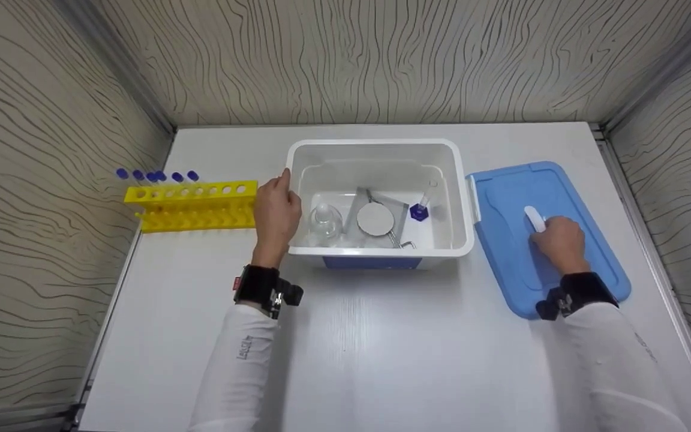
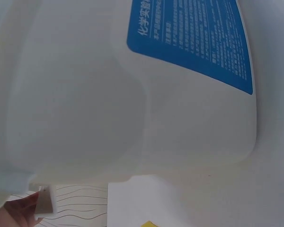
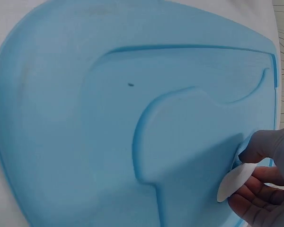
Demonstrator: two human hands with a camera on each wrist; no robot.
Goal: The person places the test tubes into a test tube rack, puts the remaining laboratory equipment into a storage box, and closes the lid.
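Observation:
A white plastic bin point(image 1: 464, 198) stands open in the middle of the table. My left hand point(image 1: 279, 201) grips its left rim, thumb up at the edge. The left wrist view is filled by the bin's outer wall point(image 2: 109, 104) with its blue label point(image 2: 194, 42); a bit of my left hand point(image 2: 16, 213) shows at the bottom corner. To the right of the bin a blue lid point(image 1: 513, 198) lies flat. My right hand point(image 1: 552, 234) rests on it, fingers curled round its white handle point(image 1: 533, 216). The right wrist view shows those fingers point(image 3: 262, 146) pinching the handle point(image 3: 233, 182) on the lid point(image 3: 85, 118).
Inside the bin lie a glass flask point(image 1: 324, 223), a round white disc point(image 1: 374, 218) on a metal frame and a small blue-based piece point(image 1: 419, 211). A yellow tube rack point(image 1: 192, 205) with several blue-capped tubes point(image 1: 156, 176) stands left of the bin. Patterned walls close three sides.

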